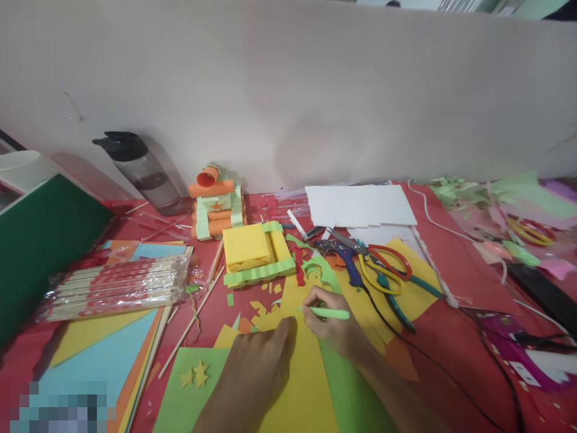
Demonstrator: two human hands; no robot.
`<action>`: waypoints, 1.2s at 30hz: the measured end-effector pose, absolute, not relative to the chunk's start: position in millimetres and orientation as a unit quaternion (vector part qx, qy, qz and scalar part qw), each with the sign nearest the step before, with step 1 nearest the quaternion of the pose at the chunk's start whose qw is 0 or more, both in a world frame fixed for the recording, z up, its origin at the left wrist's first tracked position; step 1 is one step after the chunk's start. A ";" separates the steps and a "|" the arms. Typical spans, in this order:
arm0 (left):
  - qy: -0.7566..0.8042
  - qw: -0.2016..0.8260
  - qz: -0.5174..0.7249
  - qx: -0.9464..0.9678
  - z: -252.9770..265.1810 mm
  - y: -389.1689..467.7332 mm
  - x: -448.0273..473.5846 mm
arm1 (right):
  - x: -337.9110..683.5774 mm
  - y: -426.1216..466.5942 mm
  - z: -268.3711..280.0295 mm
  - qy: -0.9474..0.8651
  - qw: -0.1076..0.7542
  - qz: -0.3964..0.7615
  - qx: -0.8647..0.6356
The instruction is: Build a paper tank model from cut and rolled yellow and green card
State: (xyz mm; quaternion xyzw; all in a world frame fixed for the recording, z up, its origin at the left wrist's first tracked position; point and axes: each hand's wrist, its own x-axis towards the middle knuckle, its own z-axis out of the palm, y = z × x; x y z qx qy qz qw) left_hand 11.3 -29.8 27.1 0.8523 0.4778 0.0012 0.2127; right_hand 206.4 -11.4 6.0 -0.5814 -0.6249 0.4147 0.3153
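My right hand (327, 319) grips a light green pen (332, 313), its tip pointing left over a yellow sheet (295, 397). My left hand (259, 361) rests on the same sheet, holding nothing I can see; its fingers press down and are partly hidden. Beneath the yellow sheet, green paper (349, 385) shows on the right. Left of my left hand, several small yellow stars (201, 373) lie on a green sheet (174, 397). Beyond the hands sits a yellow paper-covered block with green strips (247, 248), and yellow paper scraps (261, 308) lie in front of it.
A blue glue gun (349, 261) and scissors (390, 270) lie to the right, with a black cable (406, 337). An orange paper model (216, 207), a water bottle (144, 174) and bagged wooden sticks (121, 285) stand or lie left. White boards (360, 205) are near the wall.
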 end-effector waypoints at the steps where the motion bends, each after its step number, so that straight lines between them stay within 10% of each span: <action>1: 0.478 0.213 0.002 0.852 27.4 -29.7 11.4 | 206.3 -11.1 7.9 -0.620 0.314 0.420 -0.584; 24: 0.487 0.215 -0.006 0.846 29.5 -28.2 11.3 | 207.8 -9.3 -0.2 -0.613 0.306 0.427 -0.591; 36: 0.512 0.254 0.096 0.815 29.8 -30.0 10.0 | 215.2 -2.9 18.8 -0.482 0.439 0.524 -0.548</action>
